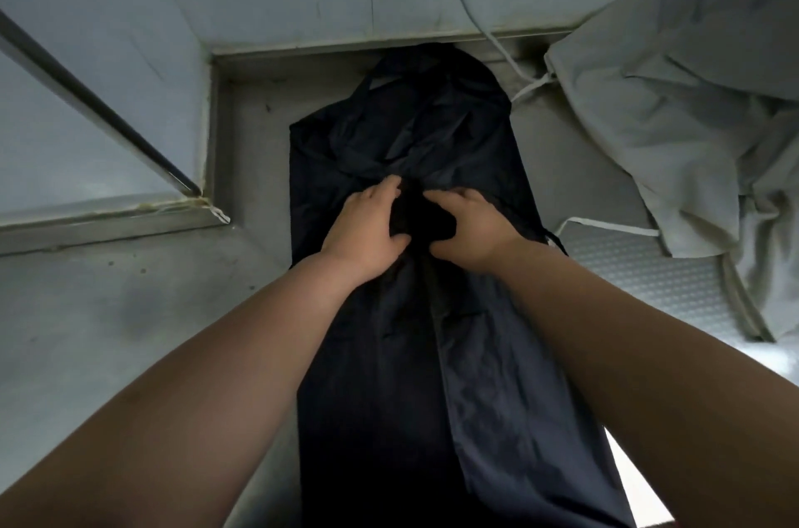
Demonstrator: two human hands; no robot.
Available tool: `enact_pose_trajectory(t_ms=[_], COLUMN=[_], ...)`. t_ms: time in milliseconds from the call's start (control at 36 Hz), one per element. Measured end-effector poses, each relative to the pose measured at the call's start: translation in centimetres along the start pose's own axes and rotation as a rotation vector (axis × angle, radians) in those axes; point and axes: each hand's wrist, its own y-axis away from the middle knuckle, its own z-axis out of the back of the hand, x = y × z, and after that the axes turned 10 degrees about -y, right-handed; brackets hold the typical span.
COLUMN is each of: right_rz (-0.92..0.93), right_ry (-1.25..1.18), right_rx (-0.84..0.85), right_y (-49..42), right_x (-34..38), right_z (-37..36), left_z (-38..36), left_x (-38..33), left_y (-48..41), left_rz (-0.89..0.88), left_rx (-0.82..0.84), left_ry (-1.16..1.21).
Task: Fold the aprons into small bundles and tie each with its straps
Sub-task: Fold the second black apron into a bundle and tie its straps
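Lengthwise on table (108,333): dark apron (389,398), spread flat.
Left hand (365,227): fingers (387,188) and thumb grip a bunched fold at the apron's middle.
Right hand (471,231): fingers curled on the same bunch, just beside the left.
Right side: pale cloth heap (670,116), white straps (605,222) trailing near the apron's edge.

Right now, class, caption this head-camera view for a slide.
Left hand and right hand grip a bunch of the dark apron spread on a grey counter beside pale cloth.
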Motion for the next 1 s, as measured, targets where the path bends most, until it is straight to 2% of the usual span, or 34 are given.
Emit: enact_pose_trajectory(t_ms=[83, 194, 361, 417, 528, 750, 1000], right_rz=[0.046, 0.076, 0.235, 0.248, 0.275, 0.160, -0.036], right_ry=[-0.024, -0.125, -0.044, -0.071, -0.144, -0.219, -0.288], right_rx=[-0.028, -0.069, 0.110, 0.128, 0.054, 0.020, 0.245], right_y=[-0.6, -1.1, -2.0, -2.5, -2.9, -5.3, -6.9], right_x=[-0.6, -1.1, -0.1, -0.1, -0.3, 0.3, 1.9], right_z=[0.1, 0.5, 0.3, 0.5, 0.8, 1.2, 2.1], left_z=[0.1, -0.6, -0.9, -0.9, -1.0, -1.9, -2.2], left_x=[0.3, 0.3, -0.5, -0.6, -1.0, -1.3, -0.8], left_y=[-0.8, -1.2, -1.1, -1.1, -1.4, -2.0, -1.6], left_rz=[0.065, 0.079, 0.138, 0.140, 0.181, 0.245, 0.234], left_rx=[-0.069, -0.085, -0.116, -0.141, -0.201, -0.285, -0.370], left_ry=[0.162, 0.193, 0.348, 0.338, 0.287, 0.228, 0.362])
